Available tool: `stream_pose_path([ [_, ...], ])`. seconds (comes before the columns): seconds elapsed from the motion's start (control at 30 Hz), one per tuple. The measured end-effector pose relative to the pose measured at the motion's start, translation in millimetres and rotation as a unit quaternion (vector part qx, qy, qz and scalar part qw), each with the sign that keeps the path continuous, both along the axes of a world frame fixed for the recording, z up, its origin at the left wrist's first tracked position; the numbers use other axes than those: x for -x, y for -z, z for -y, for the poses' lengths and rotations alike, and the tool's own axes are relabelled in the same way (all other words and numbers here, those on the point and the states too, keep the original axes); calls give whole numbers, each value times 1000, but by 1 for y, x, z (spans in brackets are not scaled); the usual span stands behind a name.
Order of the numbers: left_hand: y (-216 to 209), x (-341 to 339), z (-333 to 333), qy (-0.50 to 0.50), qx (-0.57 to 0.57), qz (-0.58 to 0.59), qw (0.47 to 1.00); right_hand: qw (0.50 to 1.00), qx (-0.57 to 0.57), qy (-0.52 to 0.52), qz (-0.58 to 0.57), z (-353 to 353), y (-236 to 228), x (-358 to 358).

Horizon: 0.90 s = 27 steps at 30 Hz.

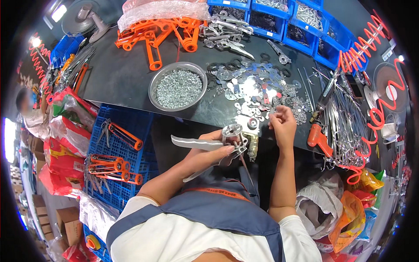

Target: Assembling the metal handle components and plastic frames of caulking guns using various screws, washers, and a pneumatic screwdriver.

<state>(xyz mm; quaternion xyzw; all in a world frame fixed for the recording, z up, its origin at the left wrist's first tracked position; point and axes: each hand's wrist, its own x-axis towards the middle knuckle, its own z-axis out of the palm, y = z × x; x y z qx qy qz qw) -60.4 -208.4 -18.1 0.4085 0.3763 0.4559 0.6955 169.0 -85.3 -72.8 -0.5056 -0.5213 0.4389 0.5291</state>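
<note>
My left hand (211,150) is wrapped round a silver caulking gun handle (198,143), its long lever pointing left. A thin rod (248,171) slants down from its round head. Just right of that head, a small metal fixture (252,150) stands at the table edge. Over the near side of a heap of small metal plates and washers (251,85), my right hand (283,124) is raised with its fingers curled together. Whatever they may pinch is too small to make out. A steel bowl (152,94) of small metal pins sits left of the heap.
Orange caulking gun frames (150,41) and more silver handles (227,32) lie at the back, below blue parts bins (266,32). An orange power driver (320,139) and metal rods (349,118) are at right. Blue crates (104,150) with caulking guns stand left; bags (321,205) lie right.
</note>
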Motion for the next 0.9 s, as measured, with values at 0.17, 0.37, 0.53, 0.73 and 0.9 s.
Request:
stream_pose_path([
  [0.17,-1,-24,-13,-11,10,-12,1000,990,6,-90,-109,47,-34,-9],
  [0.37,5,-40,-16,-3,-70,40,997,795,-492,-120,333,65,-68,8],
  [0.53,5,-44,-15,-17,-80,62,995,792,-503,-145,315,62,-69,4],
  [0.73,0,-43,-15,-28,-62,58,996,980,-92,-170,-51,69,-55,-11],
  [0.9,-3,-44,-16,-17,-50,56,997,959,12,-203,-199,66,-53,-16],
])
